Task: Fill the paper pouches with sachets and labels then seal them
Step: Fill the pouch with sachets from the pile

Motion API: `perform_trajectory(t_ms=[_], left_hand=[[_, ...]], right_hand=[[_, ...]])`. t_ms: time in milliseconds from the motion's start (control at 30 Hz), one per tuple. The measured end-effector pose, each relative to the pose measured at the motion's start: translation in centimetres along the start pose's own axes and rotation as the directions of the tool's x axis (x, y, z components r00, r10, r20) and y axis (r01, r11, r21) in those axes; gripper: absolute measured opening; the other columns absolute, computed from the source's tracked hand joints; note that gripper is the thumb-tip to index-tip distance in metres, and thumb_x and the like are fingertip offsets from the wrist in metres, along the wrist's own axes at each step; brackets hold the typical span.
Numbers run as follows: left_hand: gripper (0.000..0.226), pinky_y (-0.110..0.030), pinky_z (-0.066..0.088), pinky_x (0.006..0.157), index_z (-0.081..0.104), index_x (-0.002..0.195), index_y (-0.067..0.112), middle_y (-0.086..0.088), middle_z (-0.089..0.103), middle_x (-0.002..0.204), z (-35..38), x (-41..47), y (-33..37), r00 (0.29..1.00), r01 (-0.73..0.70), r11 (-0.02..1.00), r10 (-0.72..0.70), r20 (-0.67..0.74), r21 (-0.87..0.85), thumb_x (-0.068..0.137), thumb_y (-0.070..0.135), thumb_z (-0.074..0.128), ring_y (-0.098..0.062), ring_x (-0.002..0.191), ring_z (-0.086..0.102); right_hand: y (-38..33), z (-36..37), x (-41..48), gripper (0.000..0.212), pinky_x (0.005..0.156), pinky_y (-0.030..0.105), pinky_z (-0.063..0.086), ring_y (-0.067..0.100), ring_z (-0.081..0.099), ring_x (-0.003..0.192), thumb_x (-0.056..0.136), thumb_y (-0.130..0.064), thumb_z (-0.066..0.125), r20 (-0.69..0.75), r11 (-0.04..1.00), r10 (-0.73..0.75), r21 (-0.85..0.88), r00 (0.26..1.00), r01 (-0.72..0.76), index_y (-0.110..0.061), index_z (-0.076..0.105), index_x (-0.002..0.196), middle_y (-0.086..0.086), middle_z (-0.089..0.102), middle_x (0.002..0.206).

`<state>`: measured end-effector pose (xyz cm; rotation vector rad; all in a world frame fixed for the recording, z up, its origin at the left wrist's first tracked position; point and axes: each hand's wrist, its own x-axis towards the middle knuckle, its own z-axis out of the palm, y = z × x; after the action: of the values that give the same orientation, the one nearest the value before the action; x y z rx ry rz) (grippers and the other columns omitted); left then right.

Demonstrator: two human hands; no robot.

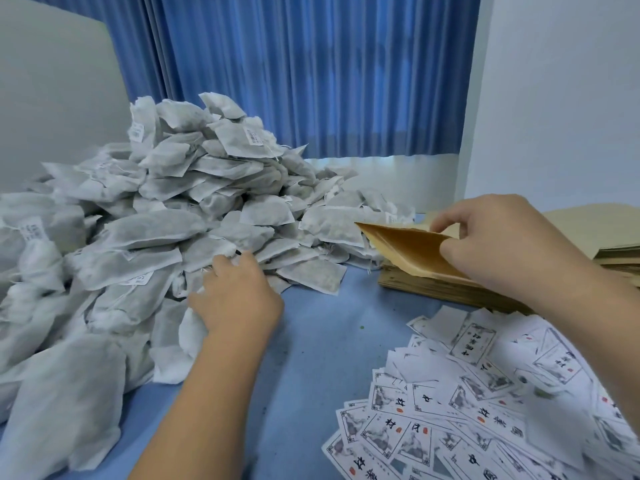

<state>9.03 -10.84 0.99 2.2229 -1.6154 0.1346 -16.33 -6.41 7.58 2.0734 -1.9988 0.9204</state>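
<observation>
Nearest you, the labels (485,393) fan out on the right, within easy reach. A bare strip of blue bench (322,348) runs between them and the sachets (156,209), and it looks like your only free lane. Your left hand (239,299) lies on the heap's near edge with its fingers curled among sachets; I cannot tell whether they grip one. Farther right, your right hand (502,247) pinches the paper pouch (405,247) by its mouth, open toward the heap, above the pouch stack (433,287).

Paper labels (478,410) printed 中 and 材, sachet tags (252,136) illegible
</observation>
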Motion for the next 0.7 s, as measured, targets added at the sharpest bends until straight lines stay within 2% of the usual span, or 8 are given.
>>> perform_trajectory(t_ms=[167,233,333,367,433,500,533,700], left_hand=[[0.032,-0.038,0.042,0.089,0.045,0.116,0.01,-0.017,0.046,0.128,1.6,0.7,-0.8,0.974,0.024,1.0,-0.02,0.224,-0.017,0.084,0.009,0.046,-0.035,0.115,0.05],[0.016,-0.033,0.043,0.081,0.049,0.097,0.01,-0.013,0.056,0.118,1.6,1.1,-0.9,0.97,0.022,1.0,-0.017,0.242,-0.017,0.082,0.007,0.05,-0.032,0.11,0.054],[0.01,-0.031,0.045,0.074,0.047,0.074,0.013,-0.013,0.063,0.104,1.2,1.5,-0.9,0.989,-0.013,0.997,0.023,0.148,-0.073,0.08,0.007,0.053,-0.032,0.101,0.058],[0.007,-0.032,0.047,0.077,0.057,0.079,0.013,-0.014,0.065,0.103,0.9,1.7,-0.7,0.995,-0.045,0.992,0.055,0.088,-0.114,0.081,0.008,0.052,-0.033,0.101,0.059],[0.028,-0.034,0.047,0.084,0.069,0.105,0.021,-0.012,0.066,0.106,0.4,2.4,0.2,0.99,-0.142,0.977,0.135,-0.05,-0.158,0.083,0.014,0.053,-0.032,0.106,0.058],[0.032,-0.036,0.044,0.085,0.065,0.114,0.018,-0.011,0.061,0.111,-0.2,3.6,1.4,0.959,-0.245,0.969,0.241,-0.151,-0.007,0.085,0.024,0.055,-0.031,0.109,0.053],[0.033,-0.036,0.042,0.085,0.063,0.115,0.016,-0.01,0.058,0.114,-0.5,4.2,2.0,0.946,-0.28,0.952,0.296,-0.131,0.126,0.086,0.028,0.054,-0.03,0.11,0.051],[0.047,-0.041,0.032,0.102,0.048,0.136,0.024,-0.013,0.04,0.14,0.2,7.6,2.7,0.949,-0.314,0.798,0.283,0.14,0.514,0.092,0.041,0.048,-0.032,0.128,0.038]], right_hand=[[0.0,0.1,0.0,0.026,0.052,0.022,0.036,0.011,0.053,0.068,0.076,-0.016,0.057,0.006,1.0,-0.003,0.001,1.0,0.003,-0.042,0.059,0.081,-0.008,0.058,0.067],[0.1,0.2,0.0,0.026,0.052,0.023,0.037,0.01,0.053,0.067,0.076,-0.016,0.057,0.011,1.0,-0.001,0.002,1.0,0.001,-0.042,0.058,0.08,-0.008,0.058,0.065],[0.2,0.3,0.0,0.025,0.054,0.025,0.039,0.012,0.054,0.068,0.075,-0.016,0.057,0.025,1.0,0.005,0.011,1.0,-0.005,-0.041,0.059,0.079,-0.007,0.058,0.065],[0.2,0.3,0.0,0.025,0.054,0.025,0.039,0.013,0.055,0.068,0.075,-0.016,0.057,0.029,1.0,0.005,0.011,1.0,-0.005,-0.041,0.06,0.079,-0.007,0.058,0.065],[0.3,0.3,0.0,0.024,0.055,0.025,0.039,0.014,0.055,0.069,0.075,-0.017,0.057,0.037,1.0,0.006,0.011,0.999,-0.006,-0.041,0.059,0.078,-0.008,0.058,0.065],[0.3,0.2,0.0,0.025,0.054,0.025,0.038,0.014,0.054,0.069,0.075,-0.017,0.057,0.037,1.0,0.001,0.011,0.999,-0.002,-0.042,0.058,0.078,-0.008,0.057,0.065],[0.4,0.2,0.0,0.025,0.054,0.025,0.038,0.014,0.054,0.07,0.075,-0.017,0.057,0.034,1.0,0.0,0.013,0.999,0.0,-0.042,0.059,0.079,-0.008,0.057,0.066],[0.7,0.0,0.1,0.025,0.054,0.023,0.036,0.015,0.054,0.071,0.077,-0.017,0.056,0.03,1.0,-0.002,0.009,1.0,0.001,-0.042,0.059,0.082,-0.01,0.055,0.065]])
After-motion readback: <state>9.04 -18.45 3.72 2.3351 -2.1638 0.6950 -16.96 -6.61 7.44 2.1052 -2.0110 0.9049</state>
